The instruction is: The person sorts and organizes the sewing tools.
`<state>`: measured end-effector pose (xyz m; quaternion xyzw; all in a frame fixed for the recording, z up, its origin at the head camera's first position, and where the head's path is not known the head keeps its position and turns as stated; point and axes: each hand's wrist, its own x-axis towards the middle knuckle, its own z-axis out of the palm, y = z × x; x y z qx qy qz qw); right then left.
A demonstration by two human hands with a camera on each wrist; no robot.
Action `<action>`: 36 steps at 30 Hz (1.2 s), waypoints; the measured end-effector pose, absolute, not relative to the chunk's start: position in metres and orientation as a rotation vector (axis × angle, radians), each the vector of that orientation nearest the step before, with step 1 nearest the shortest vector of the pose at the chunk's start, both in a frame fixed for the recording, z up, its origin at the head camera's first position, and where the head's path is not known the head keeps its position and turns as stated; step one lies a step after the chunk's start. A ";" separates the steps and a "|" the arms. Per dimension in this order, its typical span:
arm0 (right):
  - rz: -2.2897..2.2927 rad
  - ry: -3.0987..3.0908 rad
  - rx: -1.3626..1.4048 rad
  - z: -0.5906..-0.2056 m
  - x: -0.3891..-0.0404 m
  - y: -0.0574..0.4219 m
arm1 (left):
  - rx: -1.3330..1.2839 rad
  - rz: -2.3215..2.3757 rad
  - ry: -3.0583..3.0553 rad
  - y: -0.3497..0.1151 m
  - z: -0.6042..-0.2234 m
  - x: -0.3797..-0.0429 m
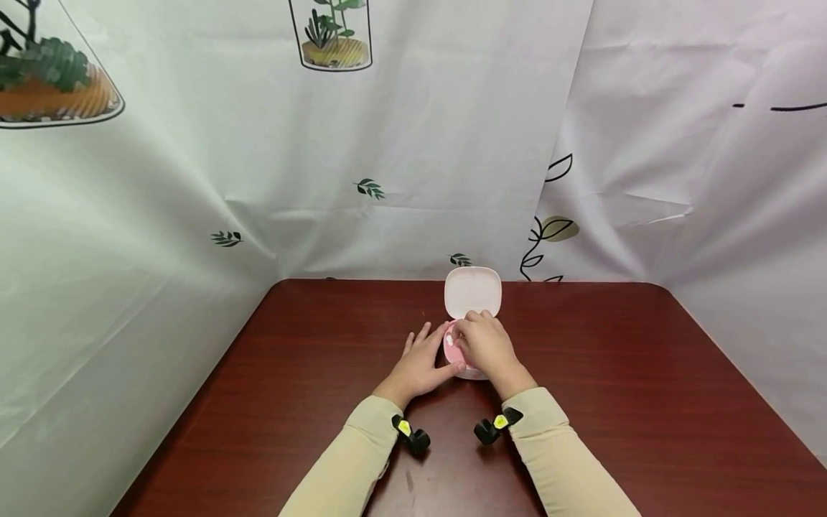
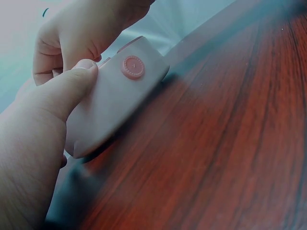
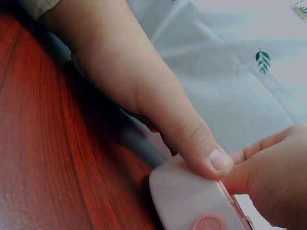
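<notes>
A small white case [image 1: 474, 374] stands on the table with its hinged lid [image 1: 473, 291] raised at the back. Its inside [image 1: 454, 353] is pink, with small white bits [image 1: 449, 339] near the left edge. A round pink knob [image 2: 133, 67] sits on its front wall. My left hand [image 1: 420, 362] holds the case, thumb on the front rim and index finger at the left side, other fingers spread. Over the right part of the opening, my right hand [image 1: 487, 345] reaches in with bent fingers. Its fingertips are partly hidden, and whether they pinch anything cannot be told.
A reddish-brown wooden table [image 1: 614, 373] extends around the case. White cloth [image 1: 439, 143] printed with plants hangs behind and at both sides. Small black wrist devices [image 1: 413, 436] with yellow marks are strapped at both sleeve cuffs.
</notes>
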<state>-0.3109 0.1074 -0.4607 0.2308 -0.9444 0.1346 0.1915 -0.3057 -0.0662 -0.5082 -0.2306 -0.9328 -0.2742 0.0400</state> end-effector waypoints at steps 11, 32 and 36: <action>0.377 -2.631 0.594 -0.465 -0.312 0.103 | -0.705 -0.837 -2.858 -0.066 -0.506 -0.304; 1.073 -2.308 0.297 -0.477 -0.330 0.140 | -0.687 -0.941 -2.859 -0.068 -0.504 -0.306; 1.592 -2.228 0.145 -0.492 -0.334 0.155 | -0.565 -1.377 -2.712 -0.068 -0.500 -0.309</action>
